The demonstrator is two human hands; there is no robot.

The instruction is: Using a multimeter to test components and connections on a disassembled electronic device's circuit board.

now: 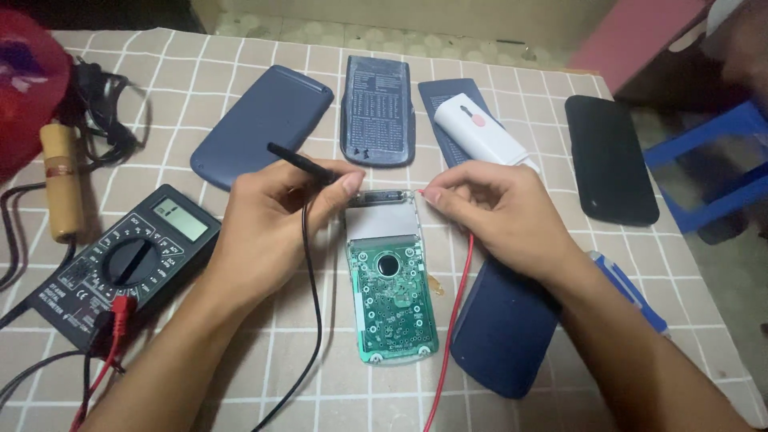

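Note:
An opened calculator with its green circuit board (394,300) showing lies in the middle of the checked tablecloth. My left hand (272,228) grips a black test probe (302,164), its tip at the board's top left corner. My right hand (500,212) pinches a red test probe at the board's top right corner; most of that probe is hidden by my fingers. A black lead (314,304) and a red lead (454,320) trail down toward me. The black multimeter (128,264) they run to sits left of my left arm.
Dark blue calculator covers (260,124) lie at the back and under my right forearm (504,328). A grey back shell (378,112), a white handheld device (480,132), a black cover (610,160), a wooden-handled soldering iron (62,180) and a blue-handled tool (632,292) surround them.

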